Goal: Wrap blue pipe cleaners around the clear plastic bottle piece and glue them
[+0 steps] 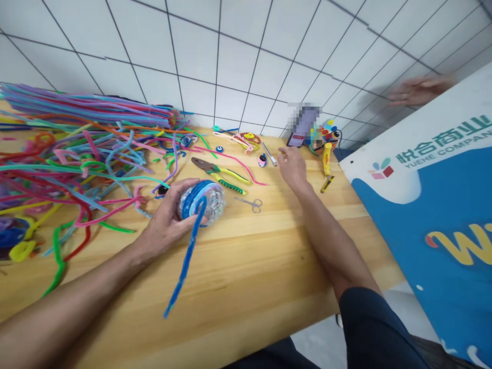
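My left hand is wrapped round a clear, rounded object banded with blue and light blue pipe cleaners. From its front a loose blue pipe cleaner hangs down to the lower left. My right hand is over the table at the back right, fingers bent, beside a slim white and grey tool; what its fingers hold, if anything, is hidden. Between the hands lie green and yellow pliers and small scissors. A small pink and black piece sits left of my right hand.
Loose pipe cleaners and a bundle cover the left side of the wooden table. At the back right are a phone and a yellow cutter. A printed board stands right; another person's hand shows beyond.
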The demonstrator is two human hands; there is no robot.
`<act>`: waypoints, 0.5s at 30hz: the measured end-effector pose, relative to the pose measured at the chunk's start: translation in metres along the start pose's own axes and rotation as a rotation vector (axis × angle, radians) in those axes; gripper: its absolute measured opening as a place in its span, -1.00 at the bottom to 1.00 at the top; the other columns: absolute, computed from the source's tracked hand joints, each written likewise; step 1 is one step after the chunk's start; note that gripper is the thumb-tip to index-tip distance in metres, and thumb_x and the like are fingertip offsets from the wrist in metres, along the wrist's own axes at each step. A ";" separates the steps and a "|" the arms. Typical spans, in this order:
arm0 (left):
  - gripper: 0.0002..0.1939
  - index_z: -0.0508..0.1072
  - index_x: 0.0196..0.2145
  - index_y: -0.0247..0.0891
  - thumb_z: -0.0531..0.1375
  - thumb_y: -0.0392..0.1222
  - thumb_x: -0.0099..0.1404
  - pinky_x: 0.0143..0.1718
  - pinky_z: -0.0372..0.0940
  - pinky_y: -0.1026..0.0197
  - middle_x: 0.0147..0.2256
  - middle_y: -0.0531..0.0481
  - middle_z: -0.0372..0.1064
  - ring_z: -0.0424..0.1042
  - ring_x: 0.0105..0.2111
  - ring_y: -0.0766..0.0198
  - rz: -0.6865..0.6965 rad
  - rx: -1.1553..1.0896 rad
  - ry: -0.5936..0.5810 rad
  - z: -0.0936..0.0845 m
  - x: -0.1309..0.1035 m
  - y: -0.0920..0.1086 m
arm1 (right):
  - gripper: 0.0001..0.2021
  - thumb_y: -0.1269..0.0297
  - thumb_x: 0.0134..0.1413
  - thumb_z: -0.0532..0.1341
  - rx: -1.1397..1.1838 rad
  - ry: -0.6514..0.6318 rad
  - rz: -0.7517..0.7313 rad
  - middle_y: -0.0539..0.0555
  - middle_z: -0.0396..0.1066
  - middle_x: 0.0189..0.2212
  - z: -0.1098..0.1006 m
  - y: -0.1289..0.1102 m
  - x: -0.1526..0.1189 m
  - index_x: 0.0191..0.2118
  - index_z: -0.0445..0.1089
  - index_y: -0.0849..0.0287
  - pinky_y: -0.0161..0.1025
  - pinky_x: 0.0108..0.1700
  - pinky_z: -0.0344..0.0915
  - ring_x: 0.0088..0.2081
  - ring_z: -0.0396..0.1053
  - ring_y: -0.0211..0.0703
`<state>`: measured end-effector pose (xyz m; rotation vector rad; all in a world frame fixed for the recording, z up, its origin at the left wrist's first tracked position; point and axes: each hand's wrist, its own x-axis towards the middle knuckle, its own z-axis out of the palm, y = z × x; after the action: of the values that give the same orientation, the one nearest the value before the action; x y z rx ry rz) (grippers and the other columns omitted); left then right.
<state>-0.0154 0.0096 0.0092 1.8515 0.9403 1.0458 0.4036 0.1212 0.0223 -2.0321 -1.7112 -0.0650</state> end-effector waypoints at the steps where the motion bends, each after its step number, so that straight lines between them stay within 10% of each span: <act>1: -0.21 0.23 0.39 -0.15 0.40 0.17 0.38 0.47 0.26 -0.27 0.38 -0.23 0.27 0.34 0.39 -0.17 -0.010 -0.005 -0.003 0.000 0.000 0.000 | -0.67 0.27 0.40 0.12 -0.005 0.053 0.025 0.33 0.52 0.13 -0.012 0.014 0.000 0.11 0.53 0.19 0.14 0.33 0.33 0.20 0.45 0.21; 5: -0.20 0.22 0.41 -0.17 0.40 0.13 0.39 0.48 0.27 -0.22 0.40 -0.26 0.24 0.33 0.40 -0.16 -0.022 -0.010 -0.003 0.002 -0.001 -0.001 | -0.66 0.16 0.33 0.26 -0.086 0.355 0.306 0.37 0.48 0.13 -0.057 0.077 0.014 0.11 0.43 0.23 0.25 0.38 0.25 0.26 0.37 0.30; 15: -0.26 0.23 0.42 -0.01 0.38 0.09 0.41 0.45 0.29 -0.20 0.38 -0.16 0.27 0.35 0.39 -0.14 0.023 0.028 -0.011 0.000 -0.003 -0.007 | -0.74 0.18 0.40 0.20 -0.273 0.250 0.436 0.48 0.56 0.01 -0.058 0.114 0.040 -0.02 0.51 0.26 0.22 0.15 0.34 0.12 0.50 0.34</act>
<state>-0.0184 0.0105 0.0021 1.8936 0.9334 1.0401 0.5352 0.1234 0.0501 -2.4332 -1.1319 -0.4079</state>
